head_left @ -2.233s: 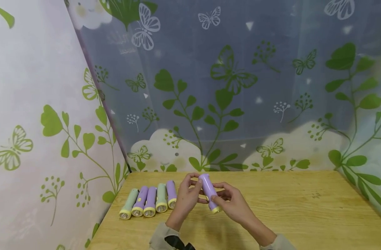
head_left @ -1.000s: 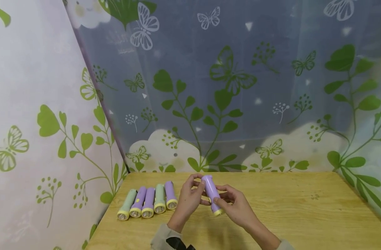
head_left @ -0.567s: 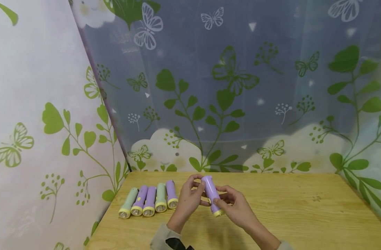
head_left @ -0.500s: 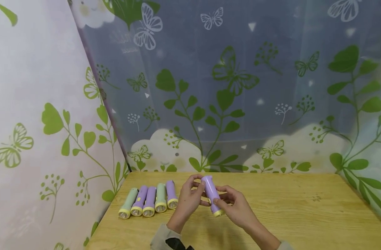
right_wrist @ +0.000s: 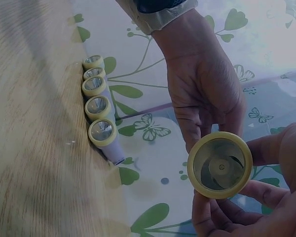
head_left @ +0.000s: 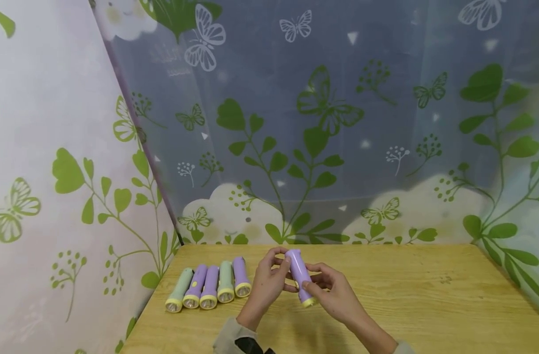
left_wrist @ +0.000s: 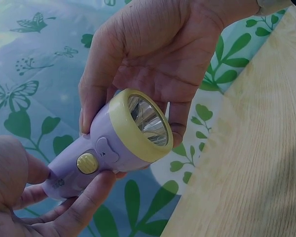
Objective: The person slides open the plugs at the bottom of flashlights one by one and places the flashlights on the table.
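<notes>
A purple flashlight (head_left: 299,269) with a yellow head ring is held above the table between both hands, tilted so its lens points down toward the person. My left hand (head_left: 267,283) grips it by the tail end, thumb on the barrel. Nearer the lens, my right hand (head_left: 335,298) pinches the body between thumb and fingers. In the left wrist view a round yellow switch button (left_wrist: 88,163) faces up, with a left fingertip close beside it. The right wrist view looks straight into the reflector (right_wrist: 219,167), which appears unlit.
Several flashlights lie side by side at the table's left, lenses toward the person; a green one (head_left: 179,290) is outermost and a purple one (head_left: 241,275) nearest my left hand. The wooden table (head_left: 428,295) ends at printed curtains (head_left: 269,147) behind and at the sides.
Since the oldest frame, both hands and the held flashlight have shifted slightly right and down. Over the last second the grip stays the same; the head view sways a little.
</notes>
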A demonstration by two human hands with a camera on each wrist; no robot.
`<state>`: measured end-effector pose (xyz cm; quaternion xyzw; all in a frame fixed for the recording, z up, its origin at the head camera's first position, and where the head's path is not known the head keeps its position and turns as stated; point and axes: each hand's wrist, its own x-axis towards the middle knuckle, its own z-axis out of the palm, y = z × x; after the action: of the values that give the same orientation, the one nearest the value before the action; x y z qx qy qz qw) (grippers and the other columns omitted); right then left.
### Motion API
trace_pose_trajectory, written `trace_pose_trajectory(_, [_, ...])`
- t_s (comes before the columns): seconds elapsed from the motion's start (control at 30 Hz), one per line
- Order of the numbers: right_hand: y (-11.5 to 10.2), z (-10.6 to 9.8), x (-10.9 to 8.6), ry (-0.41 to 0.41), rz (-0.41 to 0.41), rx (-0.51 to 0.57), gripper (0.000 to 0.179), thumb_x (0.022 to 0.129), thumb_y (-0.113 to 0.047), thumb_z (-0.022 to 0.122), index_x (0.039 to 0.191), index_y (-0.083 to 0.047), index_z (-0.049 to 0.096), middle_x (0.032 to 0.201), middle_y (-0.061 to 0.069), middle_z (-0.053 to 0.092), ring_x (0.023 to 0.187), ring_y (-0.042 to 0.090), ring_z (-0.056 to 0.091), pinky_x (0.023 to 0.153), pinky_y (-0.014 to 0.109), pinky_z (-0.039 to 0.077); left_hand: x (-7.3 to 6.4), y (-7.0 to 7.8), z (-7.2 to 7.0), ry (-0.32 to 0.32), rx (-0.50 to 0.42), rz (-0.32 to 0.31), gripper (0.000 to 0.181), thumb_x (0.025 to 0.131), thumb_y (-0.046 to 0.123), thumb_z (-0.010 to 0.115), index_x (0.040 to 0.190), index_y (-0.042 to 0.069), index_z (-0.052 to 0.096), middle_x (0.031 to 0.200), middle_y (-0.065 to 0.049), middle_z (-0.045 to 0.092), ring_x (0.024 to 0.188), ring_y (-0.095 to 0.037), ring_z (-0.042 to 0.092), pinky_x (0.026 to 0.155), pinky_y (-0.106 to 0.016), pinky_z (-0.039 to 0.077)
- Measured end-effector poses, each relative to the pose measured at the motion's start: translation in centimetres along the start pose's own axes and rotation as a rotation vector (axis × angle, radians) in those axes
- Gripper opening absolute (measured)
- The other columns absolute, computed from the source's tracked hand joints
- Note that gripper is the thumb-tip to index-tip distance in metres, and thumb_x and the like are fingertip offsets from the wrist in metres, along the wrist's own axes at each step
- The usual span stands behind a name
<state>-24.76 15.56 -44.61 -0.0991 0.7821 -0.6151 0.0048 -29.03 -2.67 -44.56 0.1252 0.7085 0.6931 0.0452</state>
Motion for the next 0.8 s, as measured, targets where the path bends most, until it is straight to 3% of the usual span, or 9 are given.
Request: trace_pose_trajectory(0.8, [0.01, -0.24, -0.29, 0.015, -0.001, -0.003, 0.039, 0.097, -0.018, 0.068, 0.133, -0.004, 0.062, 0.118, 0.022, 0.072, 0.093, 0.02, 0.069, 0.07, 0.028, 0.056, -0.05, 0.09, 0.44, -0.017, -0.004, 0.007, 0.031, 0.108, 0.021, 0.048, 0.135, 0.006, 0.052, 0.115, -0.02, 0.055, 0.08, -0.024, 0.071, 0.066, -0.038, 0.064])
